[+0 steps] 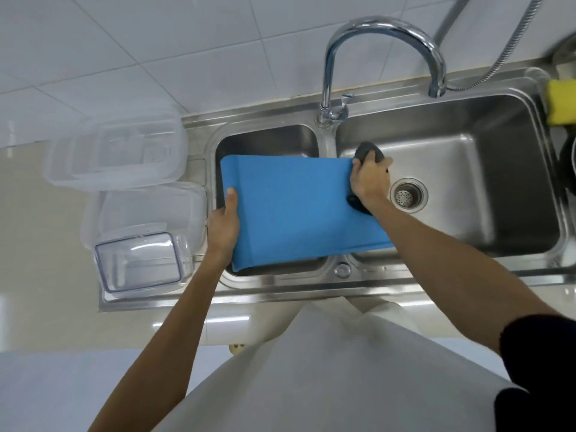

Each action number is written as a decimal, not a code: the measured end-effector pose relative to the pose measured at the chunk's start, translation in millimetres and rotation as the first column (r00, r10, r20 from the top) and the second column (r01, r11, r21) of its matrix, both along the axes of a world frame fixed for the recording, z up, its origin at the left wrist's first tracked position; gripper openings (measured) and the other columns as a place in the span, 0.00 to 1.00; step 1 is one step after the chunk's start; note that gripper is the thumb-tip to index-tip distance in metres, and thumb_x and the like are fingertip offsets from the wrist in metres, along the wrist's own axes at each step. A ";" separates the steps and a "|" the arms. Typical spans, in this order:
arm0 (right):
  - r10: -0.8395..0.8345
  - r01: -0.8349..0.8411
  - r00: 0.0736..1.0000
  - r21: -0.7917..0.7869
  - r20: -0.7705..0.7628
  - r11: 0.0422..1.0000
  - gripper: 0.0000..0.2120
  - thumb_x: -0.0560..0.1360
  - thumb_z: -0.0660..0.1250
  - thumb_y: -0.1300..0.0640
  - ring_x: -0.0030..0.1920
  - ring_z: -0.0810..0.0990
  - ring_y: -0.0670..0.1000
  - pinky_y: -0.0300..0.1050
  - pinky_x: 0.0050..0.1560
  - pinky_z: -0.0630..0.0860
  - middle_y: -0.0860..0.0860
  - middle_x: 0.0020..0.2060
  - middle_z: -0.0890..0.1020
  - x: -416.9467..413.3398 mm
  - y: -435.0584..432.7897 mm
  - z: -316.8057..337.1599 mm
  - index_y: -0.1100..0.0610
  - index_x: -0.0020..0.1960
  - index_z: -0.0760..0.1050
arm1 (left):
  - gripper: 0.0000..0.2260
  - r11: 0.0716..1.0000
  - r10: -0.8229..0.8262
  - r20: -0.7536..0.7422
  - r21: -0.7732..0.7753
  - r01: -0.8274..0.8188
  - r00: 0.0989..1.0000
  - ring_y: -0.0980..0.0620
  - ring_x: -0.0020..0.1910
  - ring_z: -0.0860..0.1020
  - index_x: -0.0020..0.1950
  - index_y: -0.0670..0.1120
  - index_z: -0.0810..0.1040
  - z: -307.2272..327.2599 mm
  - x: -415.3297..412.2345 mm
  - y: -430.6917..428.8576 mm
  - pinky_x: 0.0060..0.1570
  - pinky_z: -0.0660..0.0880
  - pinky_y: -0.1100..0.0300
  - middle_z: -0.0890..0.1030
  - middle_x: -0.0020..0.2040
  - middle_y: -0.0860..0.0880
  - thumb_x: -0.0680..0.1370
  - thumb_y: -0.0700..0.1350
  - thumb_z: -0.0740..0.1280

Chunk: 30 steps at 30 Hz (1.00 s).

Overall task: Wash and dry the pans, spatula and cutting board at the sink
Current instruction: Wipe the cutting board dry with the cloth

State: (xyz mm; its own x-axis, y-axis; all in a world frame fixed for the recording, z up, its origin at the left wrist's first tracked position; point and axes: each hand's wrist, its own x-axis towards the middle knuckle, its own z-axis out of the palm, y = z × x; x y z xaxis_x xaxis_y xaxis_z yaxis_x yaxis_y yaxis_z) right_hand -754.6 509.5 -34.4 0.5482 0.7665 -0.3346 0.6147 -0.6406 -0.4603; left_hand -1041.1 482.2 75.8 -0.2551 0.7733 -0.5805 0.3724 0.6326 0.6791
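Note:
A blue cutting board (293, 210) lies tilted across the left basin of the steel double sink (467, 101), its right end reaching over the divider. My left hand (223, 226) grips the board's left edge, thumb on top. At the board's right edge my right hand (369, 179) clutches a dark grey scrubbing pad (367, 150) and presses it against that edge. Something dark shows in the left basin under the board; I cannot tell what it is.
A curved chrome faucet (374, 29) arches over the sink divider. The right basin holds only its drain strainer (408, 196). Clear plastic containers (115, 151) and another clear tub (140, 263) stand left of the sink. A yellow sponge (561, 102) sits at the right rim.

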 end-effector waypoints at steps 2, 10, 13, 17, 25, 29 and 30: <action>0.093 -0.091 0.995 0.055 -0.024 0.994 0.25 0.83 0.57 0.49 0.54 0.78 0.70 0.59 0.54 0.77 0.66 0.65 0.68 -25.2 21.7 15.5 0.57 0.78 0.60 | 0.25 1.000 -0.014 -0.036 0.008 0.014 0.999 0.55 0.39 0.81 0.45 0.46 0.80 -0.6 1.1 -6.3 0.31 0.75 0.67 0.82 0.40 0.53 0.82 0.64 0.56; 0.529 -0.484 0.848 0.441 0.025 0.756 0.30 0.81 0.58 0.47 0.35 0.77 0.59 0.51 0.32 0.75 0.58 0.55 0.73 -157.8 -31.3 74.4 0.56 0.80 0.60 | 0.29 0.989 -0.079 -0.168 0.107 0.097 0.983 0.60 0.25 0.71 0.30 0.43 0.71 -5.3 7.2 -8.7 0.27 0.67 0.66 0.74 0.28 0.50 0.82 0.64 0.57; 0.584 -0.584 0.795 0.469 0.163 0.663 0.27 0.80 0.60 0.47 0.35 0.76 0.55 0.48 0.29 0.75 0.56 0.53 0.76 -125.9 -82.5 42.5 0.53 0.78 0.67 | 0.30 0.990 -0.077 -0.171 0.105 0.096 0.982 0.55 0.29 0.74 0.34 0.41 0.75 -11.2 3.3 -8.4 0.30 0.70 0.63 0.78 0.31 0.49 0.81 0.65 0.56; 0.265 -0.273 0.962 0.208 0.066 0.939 0.28 0.80 0.58 0.48 0.40 0.79 0.65 0.57 0.38 0.78 0.61 0.57 0.74 -50.5 -100.2 -4.0 0.53 0.79 0.63 | 0.29 0.994 -0.041 -0.062 0.094 0.047 0.997 0.53 0.38 0.83 0.45 0.38 0.81 -17.4 3.1 -14.8 0.36 0.78 0.61 0.84 0.40 0.49 0.82 0.63 0.57; 0.063 -0.035 0.988 0.195 -0.144 0.980 0.30 0.82 0.60 0.46 0.56 0.78 0.69 0.60 0.54 0.76 0.63 0.70 0.68 -99.7 -8.7 28.2 0.55 0.80 0.60 | 0.30 0.992 -0.009 -0.045 0.125 0.014 0.999 0.53 0.38 0.84 0.44 0.40 0.82 -24.3 13.8 -28.7 0.37 0.80 0.57 0.85 0.40 0.48 0.81 0.65 0.57; 0.463 -0.421 0.886 0.486 0.037 0.766 0.27 0.82 0.60 0.45 0.40 0.79 0.57 0.50 0.36 0.78 0.57 0.56 0.76 -155.2 -38.1 59.1 0.54 0.77 0.66 | 0.34 0.990 0.011 -0.109 0.139 0.004 0.994 0.49 0.30 0.76 0.34 0.39 0.76 -28.6 15.2 -32.6 0.35 0.75 0.50 0.79 0.31 0.47 0.79 0.69 0.54; 0.512 -0.483 0.851 0.549 0.113 0.682 0.25 0.82 0.60 0.45 0.38 0.78 0.54 0.48 0.33 0.77 0.56 0.52 0.76 -156.1 -53.8 57.3 0.54 0.76 0.69 | 0.32 0.989 0.029 -0.095 0.144 -0.015 0.995 0.51 0.30 0.74 0.32 0.42 0.74 -28.2 16.5 -33.2 0.34 0.73 0.53 0.77 0.29 0.49 0.80 0.67 0.54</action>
State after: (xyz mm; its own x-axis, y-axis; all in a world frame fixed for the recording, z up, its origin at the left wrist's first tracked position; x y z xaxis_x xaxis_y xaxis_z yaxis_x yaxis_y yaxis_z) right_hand -910.7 455.7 22.8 0.0282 0.9782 0.2058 0.7389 0.1182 -0.6633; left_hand -1024.6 449.0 47.6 -0.3222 0.8402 -0.4361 0.4274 0.5402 0.7249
